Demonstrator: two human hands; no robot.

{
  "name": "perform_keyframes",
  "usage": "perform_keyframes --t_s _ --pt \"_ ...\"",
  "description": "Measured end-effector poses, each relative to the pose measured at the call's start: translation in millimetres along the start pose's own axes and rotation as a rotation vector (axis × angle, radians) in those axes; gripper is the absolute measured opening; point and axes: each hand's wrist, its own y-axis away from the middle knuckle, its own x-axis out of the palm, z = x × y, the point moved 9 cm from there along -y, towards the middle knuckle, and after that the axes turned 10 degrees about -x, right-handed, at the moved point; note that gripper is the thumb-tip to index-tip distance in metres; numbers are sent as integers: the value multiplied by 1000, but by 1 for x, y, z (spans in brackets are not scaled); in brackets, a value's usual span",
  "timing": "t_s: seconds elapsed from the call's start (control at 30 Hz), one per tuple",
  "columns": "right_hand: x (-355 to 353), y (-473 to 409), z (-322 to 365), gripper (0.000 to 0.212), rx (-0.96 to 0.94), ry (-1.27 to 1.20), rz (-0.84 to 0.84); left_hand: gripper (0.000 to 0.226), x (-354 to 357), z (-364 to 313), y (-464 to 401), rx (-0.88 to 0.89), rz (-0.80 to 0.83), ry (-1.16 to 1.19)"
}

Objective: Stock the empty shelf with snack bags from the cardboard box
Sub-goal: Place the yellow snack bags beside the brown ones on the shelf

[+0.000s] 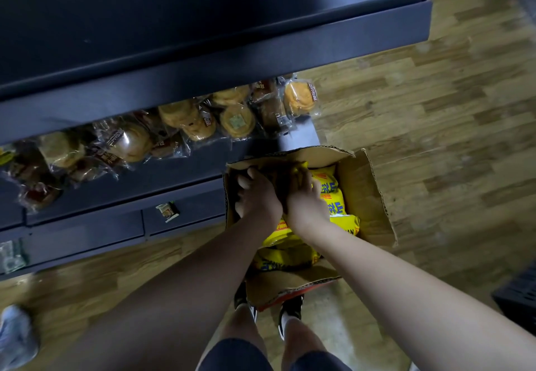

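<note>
Snack bags (333, 196), the yellow ones, are still piled inside the cardboard box (362, 193) sitting open on the wood floor (435, 109), right up against the end of the dark shelf unit (203, 60). Head view, looking straight down: both arms reach into the far end of the box. The right hand (306, 199) has its fingers curled over the top of a yellow bag, so it's got hold of that one. The left hand (258, 196) is right next to it, fingers bent down into the shadowy corner of the box, but honestly can't tell if it's gripping a bag or just resting there. The two hands are touching side by side. The lower shelf (174, 173) has clear-wrapped round pastries (185, 121) lined along it. A box flap (290, 289) hangs toward the person's black sneakers (290, 312). Someone else's grey shoe (14, 336) shows at bottom left, pretty blurry
</note>
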Motion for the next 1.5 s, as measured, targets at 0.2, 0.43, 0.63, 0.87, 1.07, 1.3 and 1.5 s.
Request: perform_keyframes --t_s 0.2,0.43,0.63,0.87,1.07,1.3,1.5 --pt "2 -4 -3 61 58 -80 -11 68 -3 -4 6 48 -8 -44" --pt "-1 -14 -8 55 -39 -262 -28 77 2 0 11 89 -48 -84" --pt "0 -8 -14 57 78 -94 6 76 10 -3 13 151 -22 -171" --pt "13 -10 -15 67 190 32 64 76 17 8 9 104 62 -205" --pt "11 -7 -9 72 182 22 115 74 9 7 8 138 -13 -176" --pt "-12 3 -7 55 144 -88 15 75 2 6 10 158 -51 -192" --pt "-32 21 -30 57 149 -167 -101 72 -9 2 33 227 -120 -158"
